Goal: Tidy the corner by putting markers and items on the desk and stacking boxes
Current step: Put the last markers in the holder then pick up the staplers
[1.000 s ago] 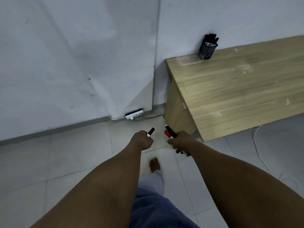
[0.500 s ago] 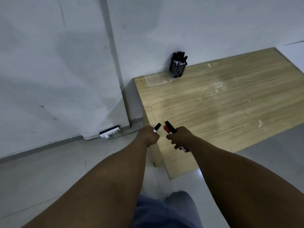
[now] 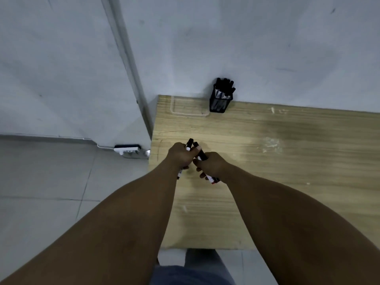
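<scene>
My left hand (image 3: pixel 181 156) and right hand (image 3: pixel 209 166) each grip black markers (image 3: pixel 200 153) over the scuffed wooden desk (image 3: pixel 287 161); I judge none set down, boxes unseen

- Setting: plain indoor room, office or classroom type; which of the two cannot be told.
- Evidence: wood-grain laminate desk (image 3: pixel 277 153) pushed into a corner against bare white-grey walls (image 3: pixel 267 42), top scuffed with pale marks.
- Black mesh pen holder (image 3: pixel 221 100) at the desk's back edge against the wall, filled with black-capped markers (image 3: pixel 225 83).
- Floor of large pale tiles (image 3: pixel 41 182); a white power strip (image 3: pixel 127 149) lies at the skirting just left of the desk.
</scene>
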